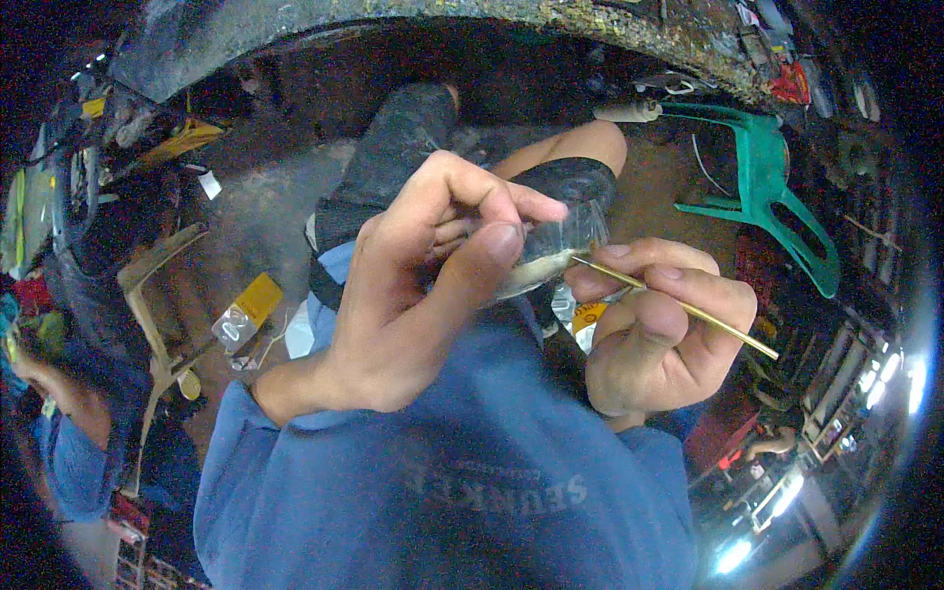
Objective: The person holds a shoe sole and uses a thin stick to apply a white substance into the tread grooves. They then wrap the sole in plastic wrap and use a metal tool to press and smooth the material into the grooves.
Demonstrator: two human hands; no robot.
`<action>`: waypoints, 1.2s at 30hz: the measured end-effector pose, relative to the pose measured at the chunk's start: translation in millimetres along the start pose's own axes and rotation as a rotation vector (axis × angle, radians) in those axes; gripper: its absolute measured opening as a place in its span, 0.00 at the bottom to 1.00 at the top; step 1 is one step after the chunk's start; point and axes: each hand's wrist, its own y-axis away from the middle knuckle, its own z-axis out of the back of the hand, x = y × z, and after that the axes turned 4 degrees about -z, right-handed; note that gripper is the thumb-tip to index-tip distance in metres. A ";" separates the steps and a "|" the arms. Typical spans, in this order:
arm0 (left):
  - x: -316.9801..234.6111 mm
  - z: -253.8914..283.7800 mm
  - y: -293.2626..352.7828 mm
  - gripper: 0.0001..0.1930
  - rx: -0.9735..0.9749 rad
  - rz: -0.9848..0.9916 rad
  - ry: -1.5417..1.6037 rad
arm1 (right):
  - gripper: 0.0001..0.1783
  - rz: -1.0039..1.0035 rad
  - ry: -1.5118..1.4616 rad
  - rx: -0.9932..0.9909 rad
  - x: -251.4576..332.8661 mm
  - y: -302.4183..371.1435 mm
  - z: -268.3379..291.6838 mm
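Note:
My left hand (pixel 403 285) is closed, thumb against fingers, on a clear, see-through piece (pixel 582 226) with a curved, glass-like look. A pale whitish band (pixel 541 272) runs along its lower edge. Part of the piece is hidden behind my fingers, so its full shape does not show. Between the thumb and fingers of my right hand (pixel 669 329) is a thin brass-coloured rod (pixel 726 324). Its darker, pointed tip meets or nearly meets the right end of the pale band. Both hands are raised in front of my blue top.
A worktop (pixel 393 22) with a rough, crusted edge curves across the far side. To the right stands a green plastic chair (pixel 762 177). On the floor at left lie a yellow-and-white package (pixel 251 307) and a wooden frame (pixel 147 324). Another person's arm (pixel 74 393) shows at far left.

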 end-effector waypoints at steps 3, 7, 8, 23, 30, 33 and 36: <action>0.9 1.5 -1.5 0.09 0.029 -0.006 -0.006 | 0.18 0.003 0.008 0.081 -0.3 -1.6 5.7; 0.6 3.9 -1.5 0.09 0.043 0.019 -0.015 | 0.17 0.015 -0.014 0.120 -0.7 -0.7 8.3; 0.6 4.3 -1.2 0.09 0.045 0.040 -0.020 | 0.17 0.029 -0.041 0.138 -0.5 -1.2 8.3; -3.5 8.1 -1.9 0.09 0.041 0.007 -0.066 | 0.16 0.082 0.097 0.110 1.0 2.9 -9.5; -6.6 6.1 1.5 0.06 -0.176 -0.012 0.148 | 0.18 0.543 -0.216 -0.214 -36.5 -3.5 -27.2; -4.0 7.3 -2.3 0.06 -0.239 -0.031 0.138 | 0.14 0.303 0.043 -0.229 -59.5 -6.1 -23.4; -2.7 14.3 -12.4 0.05 -0.258 -0.085 0.110 | 0.15 -0.048 0.112 -0.183 -81.8 0.8 -31.1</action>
